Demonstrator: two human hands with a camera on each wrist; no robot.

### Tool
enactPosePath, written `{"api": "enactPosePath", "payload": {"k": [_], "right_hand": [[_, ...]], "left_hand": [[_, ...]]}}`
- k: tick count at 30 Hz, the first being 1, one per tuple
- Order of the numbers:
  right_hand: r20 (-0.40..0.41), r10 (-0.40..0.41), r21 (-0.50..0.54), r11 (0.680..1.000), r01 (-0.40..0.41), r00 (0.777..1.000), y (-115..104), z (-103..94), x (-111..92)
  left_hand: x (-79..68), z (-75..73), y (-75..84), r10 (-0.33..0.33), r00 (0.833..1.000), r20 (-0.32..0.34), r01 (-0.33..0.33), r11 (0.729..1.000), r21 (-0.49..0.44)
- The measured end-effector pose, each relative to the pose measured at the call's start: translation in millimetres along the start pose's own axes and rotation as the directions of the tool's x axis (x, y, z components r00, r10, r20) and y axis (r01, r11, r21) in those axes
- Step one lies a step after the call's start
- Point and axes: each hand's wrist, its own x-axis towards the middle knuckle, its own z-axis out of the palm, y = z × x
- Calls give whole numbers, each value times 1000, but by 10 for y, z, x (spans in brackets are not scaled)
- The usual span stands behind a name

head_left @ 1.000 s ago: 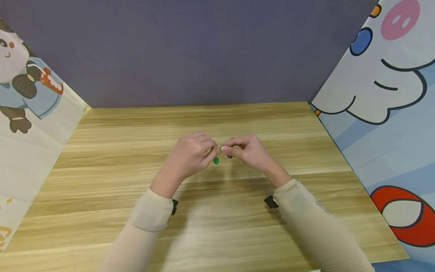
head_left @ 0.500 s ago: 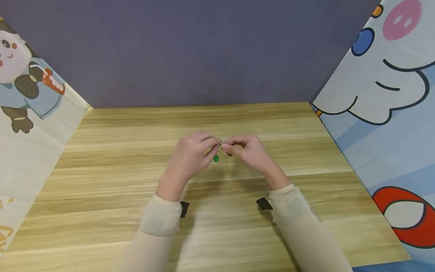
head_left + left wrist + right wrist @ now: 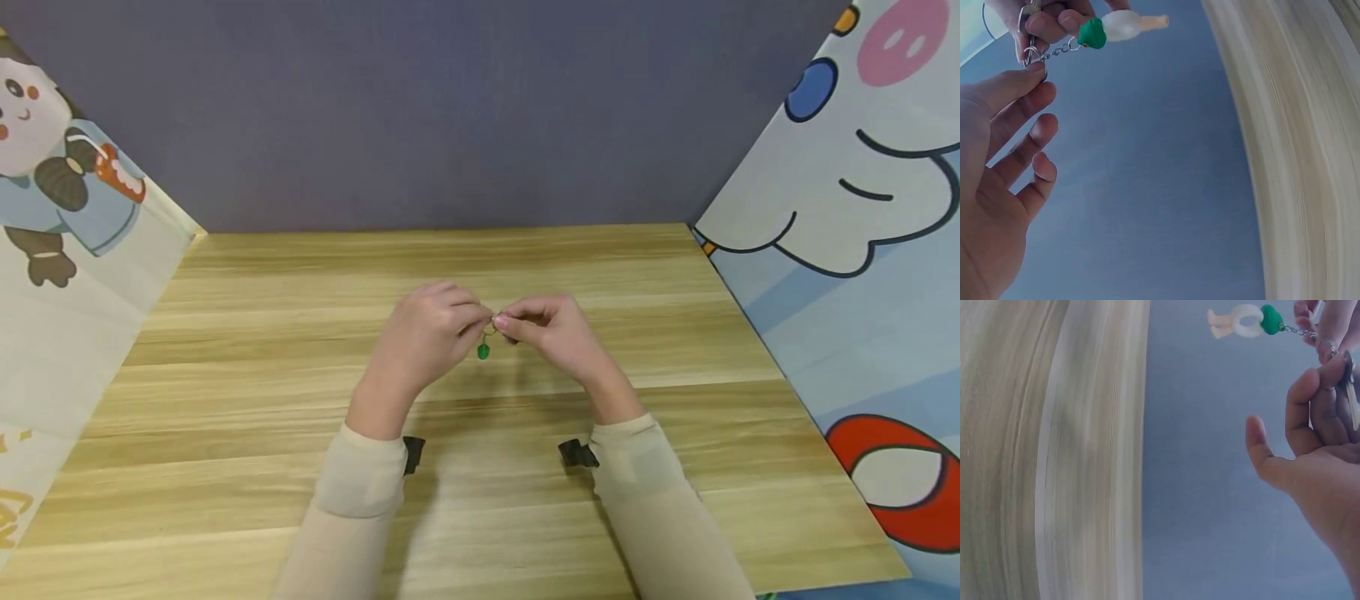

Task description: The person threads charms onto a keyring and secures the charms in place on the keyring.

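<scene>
Thumb and forefinger of my left hand [image 3: 427,346] pinch the metal ring [image 3: 1034,56] of a keychain. From it a short chain [image 3: 1060,50] leads to a little figure charm [image 3: 1121,26] with a green top, white body and peach-coloured legs. Only the charm's green top [image 3: 483,352] shows clearly in the head view, dangling below the fingertips. My right hand [image 3: 558,333] meets the left at the ring and holds a metal key [image 3: 1352,400] between thumb and curled fingers. Whether the key is threaded on the ring is hidden by the fingers.
Both hands are above a wood-grain table [image 3: 480,533]. A dark grey-blue panel [image 3: 450,117] closes off the back. Cartoon-printed walls stand on the left [image 3: 45,333] and right [image 3: 840,333].
The left hand has shifted slightly right, so both hands' fingertips now meet at the ring. The green-topped charm has swung a little to the right.
</scene>
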Motion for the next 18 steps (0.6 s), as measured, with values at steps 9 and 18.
{"api": "enactPosePath", "payload": {"k": [9,18], "right_hand": [[5,17,30,999,-17,1000,-5,-31,-22],[-32,4,18,1000,-3,999,-25,-37,-43]], "left_hand": [[-3,26,-6,-61,998,12,62,995,-77],[17,47,1,-108,994,-23,103,983,-149]]}}
